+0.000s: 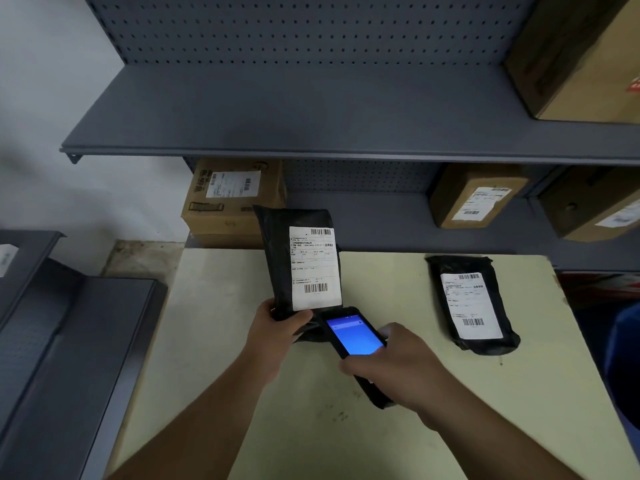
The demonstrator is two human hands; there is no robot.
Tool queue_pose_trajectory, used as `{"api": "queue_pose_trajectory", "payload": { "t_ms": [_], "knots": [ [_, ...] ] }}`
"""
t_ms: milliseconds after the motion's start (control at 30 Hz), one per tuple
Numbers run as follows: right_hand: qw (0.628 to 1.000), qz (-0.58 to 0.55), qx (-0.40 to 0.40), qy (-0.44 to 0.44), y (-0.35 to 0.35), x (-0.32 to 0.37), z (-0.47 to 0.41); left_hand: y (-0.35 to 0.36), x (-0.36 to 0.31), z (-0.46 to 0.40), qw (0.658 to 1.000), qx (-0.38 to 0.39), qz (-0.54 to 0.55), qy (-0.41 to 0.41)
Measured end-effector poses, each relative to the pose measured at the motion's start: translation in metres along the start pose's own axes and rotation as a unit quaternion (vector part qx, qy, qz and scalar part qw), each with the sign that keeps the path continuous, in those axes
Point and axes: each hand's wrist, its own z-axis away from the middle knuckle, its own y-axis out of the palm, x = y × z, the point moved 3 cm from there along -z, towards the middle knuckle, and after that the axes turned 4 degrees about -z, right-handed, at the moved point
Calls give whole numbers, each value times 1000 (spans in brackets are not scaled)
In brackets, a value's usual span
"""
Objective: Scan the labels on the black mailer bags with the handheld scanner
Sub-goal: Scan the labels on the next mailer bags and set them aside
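While black mailer bag [281,258] is held upright, pinched at bottom edge by left hand [277,329], handheld scanner [356,341] is gripped by right hand [391,365], aimed at shipping label [313,268] just above. Scan judged in progress; second mailer bag [472,303], flat right of right hand, judged next.

One mailer bag [282,258] stands upright left of another mailer bag [485,323] lying on the table [214,341].

Parcel depot, metal shelving [311,109], labelled cartons [232,199]
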Motion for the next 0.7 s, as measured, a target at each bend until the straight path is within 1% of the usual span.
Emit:
{"api": "queue_pose_trajectory", "payload": {
  "t_ms": [233, 433, 567, 700],
  "knots": [
    [999, -36, -16, 12, -34, -25, 0, 53, 10, -4, 998, 52, 14, -27],
    [997, -58, -28, 32, -61, -50, -4, 93, 26, -7, 995, 88, -17, -50],
    [996, -69, -32, 37, -77, -62, -6, 115, 34, -7, 993, 95, -46, -58],
    [995, -76, -40, 44, -93, -73, -9, 138, 44, -7, 990, 94, -48, -94]
  ]
}}
